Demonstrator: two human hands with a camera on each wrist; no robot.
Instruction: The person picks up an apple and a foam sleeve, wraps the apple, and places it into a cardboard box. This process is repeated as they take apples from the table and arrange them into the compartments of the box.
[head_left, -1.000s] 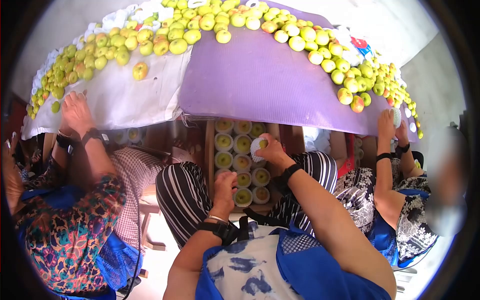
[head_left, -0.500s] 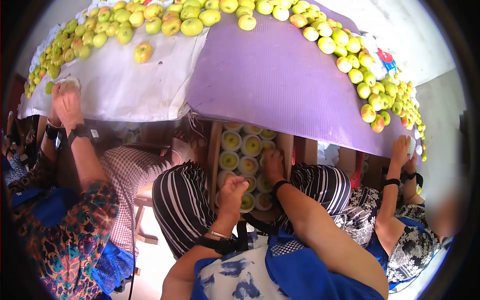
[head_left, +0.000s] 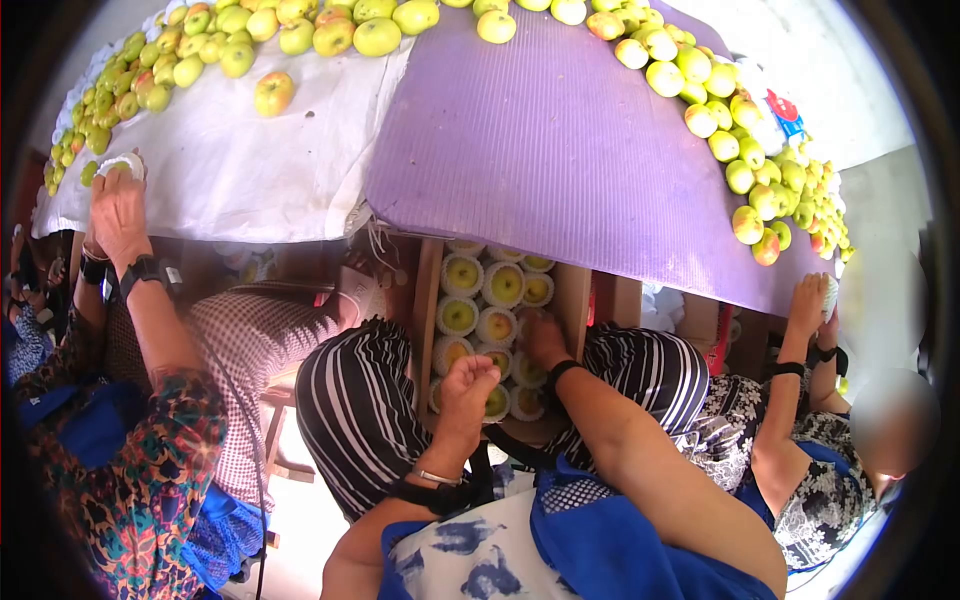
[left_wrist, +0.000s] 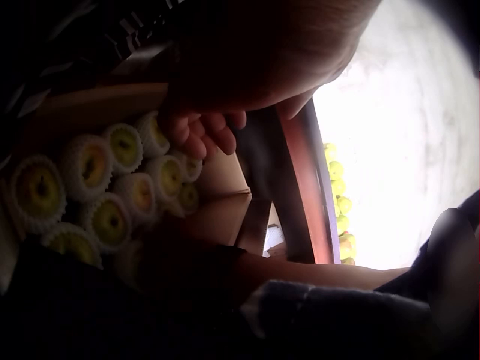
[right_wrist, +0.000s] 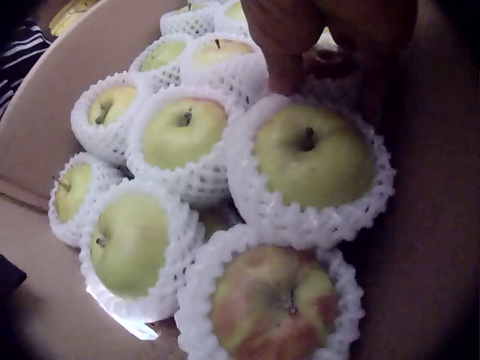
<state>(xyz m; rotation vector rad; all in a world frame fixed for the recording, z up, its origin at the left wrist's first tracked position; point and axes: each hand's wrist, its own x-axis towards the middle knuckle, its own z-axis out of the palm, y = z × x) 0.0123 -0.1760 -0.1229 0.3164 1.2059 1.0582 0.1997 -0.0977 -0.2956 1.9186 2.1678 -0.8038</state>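
Observation:
A cardboard box stands between my knees, with rows of apples in white foam nets, such as this netted apple. My right hand reaches down into its right side. In the right wrist view, the fingers straddle a netted apple in the row, mostly hidden under the hand. A netted apple sits right beside the fingertips. My left hand hovers over the near left part of the box, fingers loosely curled, holding nothing. The left wrist view shows its fingers hanging above the netted apples.
Beyond the box is a table with a purple ribbed mat and a white cloth. Loose apples line its far side; a single apple lies nearer. Other people sit close by, their hands at the table edge.
My right hand has gone from holding a netted apple above the box to down inside it. My left hand has shifted slightly right. The head view has turned, moving the table apples.

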